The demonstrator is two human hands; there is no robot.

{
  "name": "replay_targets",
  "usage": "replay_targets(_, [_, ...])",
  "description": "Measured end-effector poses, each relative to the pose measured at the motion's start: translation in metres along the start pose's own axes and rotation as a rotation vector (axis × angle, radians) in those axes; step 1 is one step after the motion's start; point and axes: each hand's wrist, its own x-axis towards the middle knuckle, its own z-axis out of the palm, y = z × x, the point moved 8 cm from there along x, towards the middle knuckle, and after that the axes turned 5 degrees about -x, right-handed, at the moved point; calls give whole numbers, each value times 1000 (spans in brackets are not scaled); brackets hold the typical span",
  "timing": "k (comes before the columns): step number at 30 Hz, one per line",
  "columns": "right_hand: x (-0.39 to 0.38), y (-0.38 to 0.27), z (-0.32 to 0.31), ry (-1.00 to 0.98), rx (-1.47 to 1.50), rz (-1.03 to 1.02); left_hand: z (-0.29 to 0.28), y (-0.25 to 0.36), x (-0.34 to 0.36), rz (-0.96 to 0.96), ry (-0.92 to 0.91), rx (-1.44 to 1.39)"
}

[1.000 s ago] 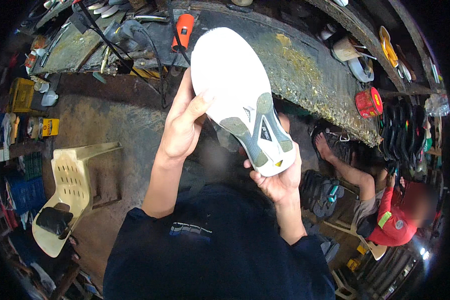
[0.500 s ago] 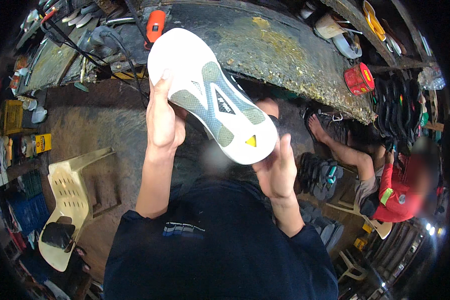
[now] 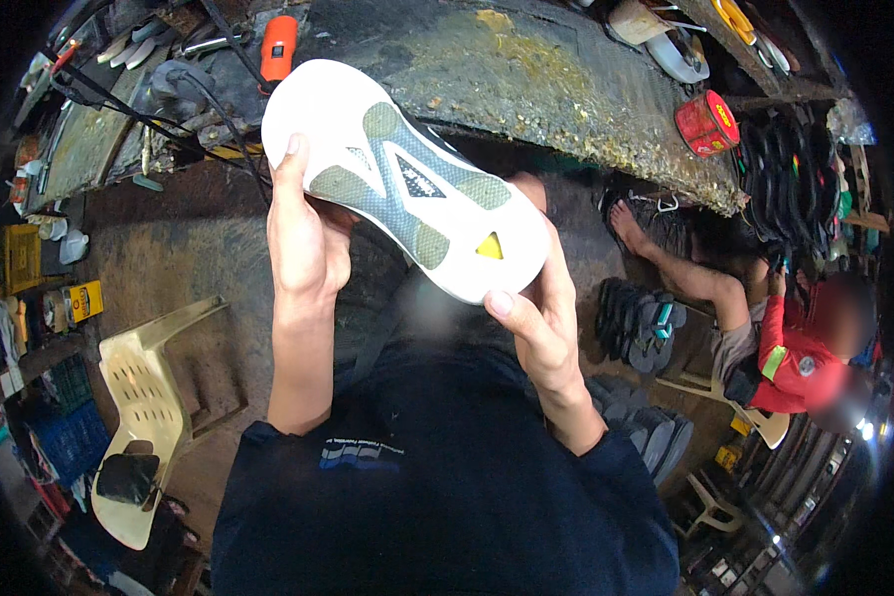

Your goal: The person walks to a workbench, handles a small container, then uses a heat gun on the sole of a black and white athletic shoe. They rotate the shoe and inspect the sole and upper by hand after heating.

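Observation:
Between my hands is a shoe, its sole facing me, white with grey-green tread patches and a small yellow triangle at the narrower end. The thumb of my left hand lies on the broad end, while its fingers pass behind. My right hand closes round the narrower end, thumb at the sole's edge, fingers mostly hidden underneath. Most of the upper is out of sight; only a dark strip shows along the far side.
Beyond the shoe runs a worn workbench with an orange tool and a red tin. A cream plastic chair stands left. Rightward are stacked sandals and a seated person in a red top.
My right hand has closed on the narrower end, its thumb coming down onto the sole's edge. The shoe has shifted slightly left in the picture, with my left hand still holding it.

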Motion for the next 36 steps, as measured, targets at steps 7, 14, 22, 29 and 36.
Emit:
replay_targets(7, [0,-4,4,20,50,-2,5,13,-12,106,76,83])
replay_targets(14, [5,-4,1,71,-38,-44,12,27,-26,233,104,124])
replay_targets(22, [4,-1,0,134,162,-32,12,33,-34,342,104,192])
replay_targets(29, [2,1,1,75,238,-19,11,29,-27,256,130,188])
replay_targets(36, [1,-1,-2,55,103,-71,16,28,-25,246,79,161])
